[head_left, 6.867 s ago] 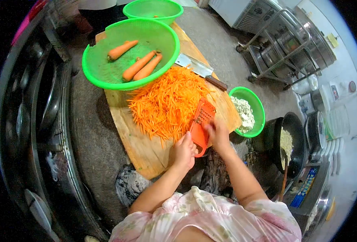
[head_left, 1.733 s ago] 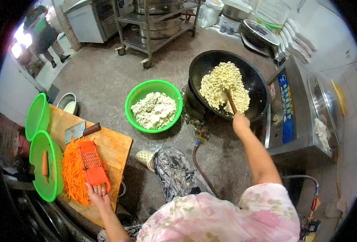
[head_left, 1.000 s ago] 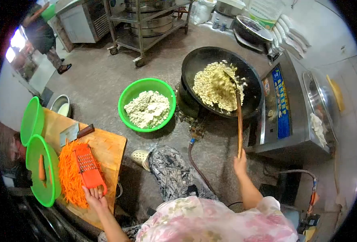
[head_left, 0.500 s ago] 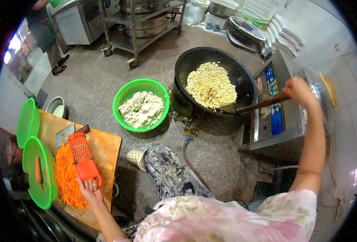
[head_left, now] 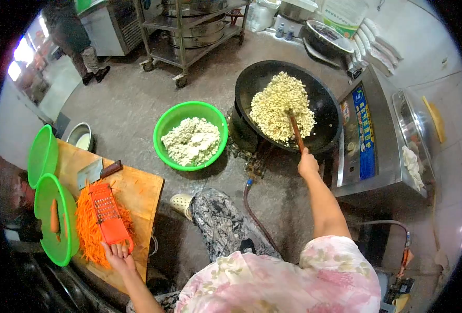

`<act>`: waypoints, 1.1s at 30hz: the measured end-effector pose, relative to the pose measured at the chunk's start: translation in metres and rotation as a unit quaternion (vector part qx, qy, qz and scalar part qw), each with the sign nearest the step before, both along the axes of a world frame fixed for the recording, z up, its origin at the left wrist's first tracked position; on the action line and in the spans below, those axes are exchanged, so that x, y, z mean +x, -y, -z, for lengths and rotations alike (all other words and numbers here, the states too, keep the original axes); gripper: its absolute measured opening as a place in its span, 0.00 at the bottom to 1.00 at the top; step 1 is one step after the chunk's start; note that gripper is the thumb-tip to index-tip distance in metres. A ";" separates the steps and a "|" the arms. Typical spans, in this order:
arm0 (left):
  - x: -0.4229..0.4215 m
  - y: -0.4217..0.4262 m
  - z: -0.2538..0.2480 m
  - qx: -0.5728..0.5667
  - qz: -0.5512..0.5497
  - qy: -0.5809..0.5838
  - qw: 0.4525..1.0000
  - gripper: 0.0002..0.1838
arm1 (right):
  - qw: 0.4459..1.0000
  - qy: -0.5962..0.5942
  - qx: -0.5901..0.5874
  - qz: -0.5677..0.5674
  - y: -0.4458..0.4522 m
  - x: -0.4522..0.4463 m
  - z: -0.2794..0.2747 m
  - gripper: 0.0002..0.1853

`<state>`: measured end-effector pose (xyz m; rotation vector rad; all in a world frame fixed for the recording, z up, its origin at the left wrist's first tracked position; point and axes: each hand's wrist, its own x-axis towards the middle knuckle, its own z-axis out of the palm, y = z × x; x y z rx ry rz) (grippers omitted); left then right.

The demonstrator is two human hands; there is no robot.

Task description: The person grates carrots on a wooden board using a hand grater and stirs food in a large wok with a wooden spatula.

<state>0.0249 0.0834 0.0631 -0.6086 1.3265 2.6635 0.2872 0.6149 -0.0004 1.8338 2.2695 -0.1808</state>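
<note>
My right hand point(head_left: 308, 164) is closed around the wooden handle point(head_left: 296, 131) of a stirring tool. Its working end is buried in pale yellowish diced food point(head_left: 280, 107) inside a large black wok point(head_left: 325, 117). My left hand point(head_left: 118, 255) grips the lower end of a red grater point(head_left: 109, 211), which lies over a heap of shredded carrot point(head_left: 88, 229) on a wooden board point(head_left: 142, 190). A cleaver point(head_left: 91, 173) with a dark handle rests just above the heap. Left of the shreds, a green basin point(head_left: 75, 235) holds carrot point(head_left: 54, 215).
Between board and wok, a green basin point(head_left: 159, 141) holds white crumbly food point(head_left: 189, 140). A hose point(head_left: 257, 221) runs along the floor. A metal cabinet point(head_left: 385, 177) stands right of the wok. Behind are a wheeled rack point(head_left: 163, 52) and a person point(head_left: 72, 39) at far left.
My right hand has swung left and down from beside the metal cabinet, turning the stirring tool into the middle of the diced food. The left hand still holds the grater in place.
</note>
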 end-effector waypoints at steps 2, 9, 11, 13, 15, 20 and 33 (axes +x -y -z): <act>-0.004 0.019 0.014 0.025 0.012 -0.018 0.999 0.20 | 0.984 -0.165 0.053 -0.039 -0.011 0.041 0.039 0.23; -0.005 0.017 0.017 -0.005 0.023 -0.029 0.999 0.20 | 0.722 -0.594 -0.251 0.251 0.108 0.069 -0.017 0.20; -0.012 0.022 0.023 -0.004 0.043 -0.026 0.999 0.20 | 0.846 -0.497 -0.178 0.070 0.077 0.098 -0.018 0.19; -0.017 0.018 0.023 0.027 0.039 -0.020 0.999 0.21 | 0.964 -0.217 -0.032 -0.150 0.058 0.107 -0.092 0.22; -0.017 0.013 0.017 0.029 0.031 -0.013 0.999 0.22 | 0.977 -0.111 -0.048 -0.173 0.039 0.106 -0.167 0.18; -0.009 -0.011 -0.005 -0.001 0.013 0.012 1.000 0.23 | 0.948 0.030 -0.065 -0.310 -0.008 0.072 -0.315 0.11; 0.001 0.046 0.028 0.012 -0.038 0.010 0.999 0.17 | 0.991 -0.121 -0.015 -0.054 -0.024 -0.065 -0.067 0.11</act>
